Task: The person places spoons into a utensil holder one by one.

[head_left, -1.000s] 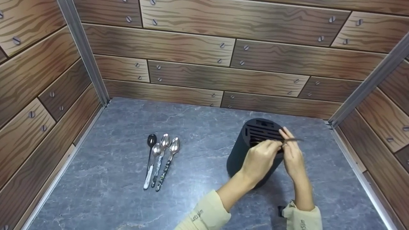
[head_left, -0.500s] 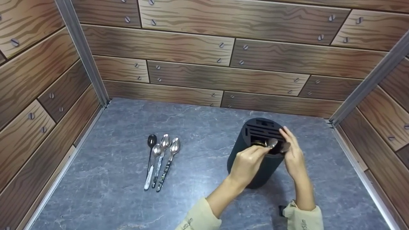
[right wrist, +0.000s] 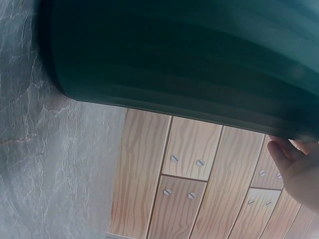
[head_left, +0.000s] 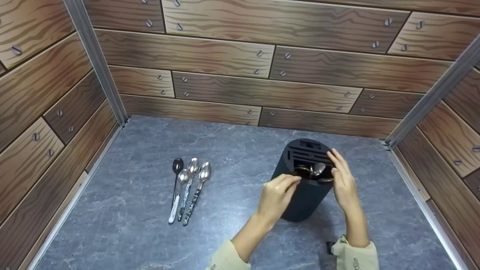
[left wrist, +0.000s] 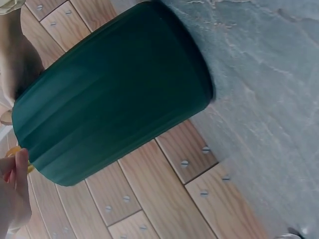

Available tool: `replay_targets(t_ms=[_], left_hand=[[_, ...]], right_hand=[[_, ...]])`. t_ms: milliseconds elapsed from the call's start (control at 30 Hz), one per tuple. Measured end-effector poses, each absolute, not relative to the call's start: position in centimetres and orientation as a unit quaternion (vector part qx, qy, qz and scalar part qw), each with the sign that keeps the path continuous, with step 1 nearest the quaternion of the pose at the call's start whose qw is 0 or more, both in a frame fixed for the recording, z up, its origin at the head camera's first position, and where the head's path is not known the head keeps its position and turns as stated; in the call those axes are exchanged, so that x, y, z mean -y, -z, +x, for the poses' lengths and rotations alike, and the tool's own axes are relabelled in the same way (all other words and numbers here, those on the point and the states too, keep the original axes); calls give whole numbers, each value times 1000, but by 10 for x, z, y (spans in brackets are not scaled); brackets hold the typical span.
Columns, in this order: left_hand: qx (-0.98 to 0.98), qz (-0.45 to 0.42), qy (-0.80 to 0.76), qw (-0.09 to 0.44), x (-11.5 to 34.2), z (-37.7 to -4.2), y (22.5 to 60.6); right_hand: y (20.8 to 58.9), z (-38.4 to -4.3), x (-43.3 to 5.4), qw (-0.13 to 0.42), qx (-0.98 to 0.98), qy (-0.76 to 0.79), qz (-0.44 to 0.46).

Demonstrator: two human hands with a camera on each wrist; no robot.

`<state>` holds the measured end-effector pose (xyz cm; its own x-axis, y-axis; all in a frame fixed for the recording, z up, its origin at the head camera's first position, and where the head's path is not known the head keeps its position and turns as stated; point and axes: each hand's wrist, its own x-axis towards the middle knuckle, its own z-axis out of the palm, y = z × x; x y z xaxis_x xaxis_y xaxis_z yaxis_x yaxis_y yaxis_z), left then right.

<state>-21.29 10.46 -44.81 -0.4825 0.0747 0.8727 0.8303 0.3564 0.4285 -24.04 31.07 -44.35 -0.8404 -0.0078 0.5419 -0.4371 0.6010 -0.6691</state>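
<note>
A dark green, nearly black cylindrical utensil holder (head_left: pixel 305 200) with a slotted top stands upright on the table. In its large front opening are a gold-rimmed spoon (head_left: pixel 303 170), a silver spoon (head_left: pixel 318 168) and another spoon (head_left: pixel 325 180) at the right edge. My left hand (head_left: pixel 275 198) is at the front left rim, its fingertips drawn together beside the gold-rimmed spoon; whether they pinch it is unclear. In the left wrist view, gold shows around the left fingertips (left wrist: pixel 21 158). My right hand (head_left: pixel 344 183) rests on the holder's right side with fairly straight fingers.
Several spoons (head_left: pixel 192 195), with black, white and patterned handles, lie together on the grey marbled table (head_left: pixel 131 240) to the left. Wood-patterned walls (head_left: pixel 221 82) enclose the back and sides. A small black object (head_left: pixel 330 247) sits by the right sleeve.
My left hand has moved left and toward me, off the silver spoon, which now leans in the opening. The right-hand spoon has dropped to the rim. My right hand stays on the holder.
</note>
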Motion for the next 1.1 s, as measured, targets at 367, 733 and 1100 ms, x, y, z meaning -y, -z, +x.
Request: replay_targets(t_ms=[367,733,1100], left_hand=[[740,-290,477,375,-91,-214,463],[776,-228,468,356,-75,-215,482],[786,-165,482,352,-56,-219,498]], right_hand=[[444,-241,-311,248,863,-423,120],[445,-240,-311,243,862,-429,119],[443,-239,-310,240,861,-432,119]])
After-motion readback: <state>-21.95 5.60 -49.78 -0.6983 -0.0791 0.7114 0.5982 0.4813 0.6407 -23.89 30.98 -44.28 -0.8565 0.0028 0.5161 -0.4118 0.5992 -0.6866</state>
